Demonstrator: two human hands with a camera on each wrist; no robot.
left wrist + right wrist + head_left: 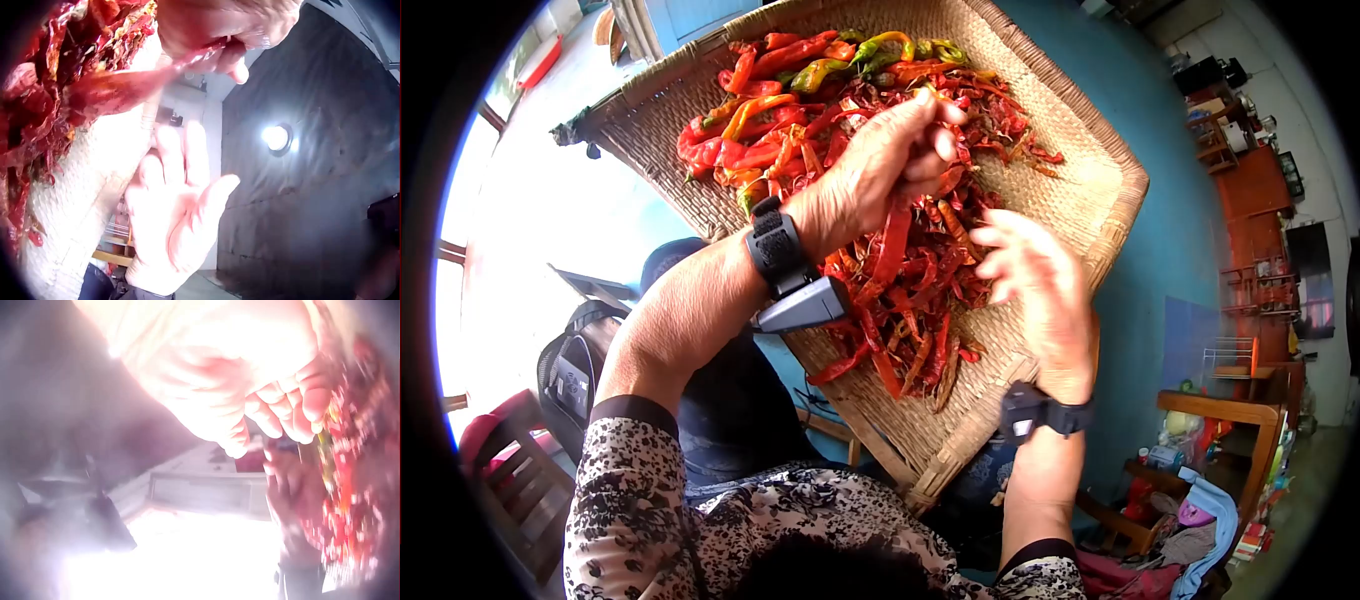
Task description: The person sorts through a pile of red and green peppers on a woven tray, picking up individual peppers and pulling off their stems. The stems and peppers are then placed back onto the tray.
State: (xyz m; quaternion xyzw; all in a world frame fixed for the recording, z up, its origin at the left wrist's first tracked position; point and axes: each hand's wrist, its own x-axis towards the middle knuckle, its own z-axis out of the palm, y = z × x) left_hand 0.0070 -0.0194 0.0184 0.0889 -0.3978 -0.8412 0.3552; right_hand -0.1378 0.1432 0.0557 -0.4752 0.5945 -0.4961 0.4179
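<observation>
My left hand (880, 165) is over the middle of a heap of chili peppers, its fingers curled round a dried red chili pepper (119, 90). The pepper's long body hangs down from the fingers toward the heap. In the head view my right hand (1040, 280) is slightly blurred above the tray's right side. Its palm and loosely bent fingers show in the left wrist view, holding nothing. Dried, wrinkled red chilies (910, 330) fill the middle and near part of the woven tray (1090, 190). Glossier red chilies (730, 150) and a few green ones (818, 75) lie at the far left.
The woven tray tilts across the lap, its raised rim running round the far and right edges. A wooden chair (520, 470) stands at the left beside a dark bag (575, 375). Clothes (1200, 530) and wooden furniture (1255, 230) line the right, across a blue floor (1165, 240).
</observation>
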